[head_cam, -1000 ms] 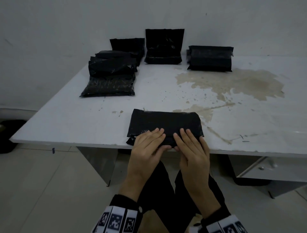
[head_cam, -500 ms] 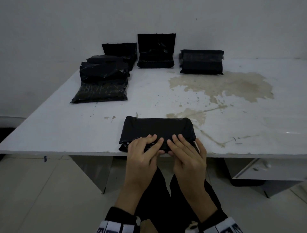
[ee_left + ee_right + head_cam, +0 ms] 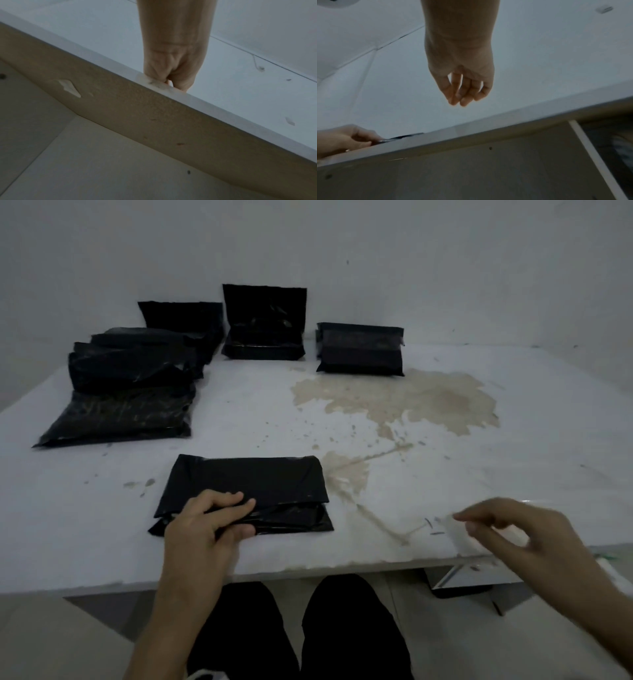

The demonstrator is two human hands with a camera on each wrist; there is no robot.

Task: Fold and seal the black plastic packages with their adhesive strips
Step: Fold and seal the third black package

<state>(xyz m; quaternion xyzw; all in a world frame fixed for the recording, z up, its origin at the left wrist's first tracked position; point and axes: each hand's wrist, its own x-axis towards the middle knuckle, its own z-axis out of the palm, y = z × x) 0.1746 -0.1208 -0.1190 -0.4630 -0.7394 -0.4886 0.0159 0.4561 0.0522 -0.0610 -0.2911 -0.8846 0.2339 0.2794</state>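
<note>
- Near the table (image 3: 445, 474) edge, a black package (image 3: 250, 484) flap is pinched by the left hand (image 3: 202, 529).
- A blurred pale strip (image 3: 455, 529) is seemingly pinched by the right hand (image 3: 520, 535).
- No writing is legible.

Left hand (image 3: 205, 529) low, fingers and thumb curled in a pinch; right hand (image 3: 513, 535) raised, fingers loosely bent

The head cam sits up high and looks forward and down across the table (image 3: 445, 467) toward the back wall (image 3: 445, 268), so it's fairly wide. Both wrist cams sit low, under the forearms, aimed up along the hands at the table's near edge (image 3: 223, 108) from really close. The right wrist view also catches the left hand (image 3: 342, 138), which the head view shows too.
</note>
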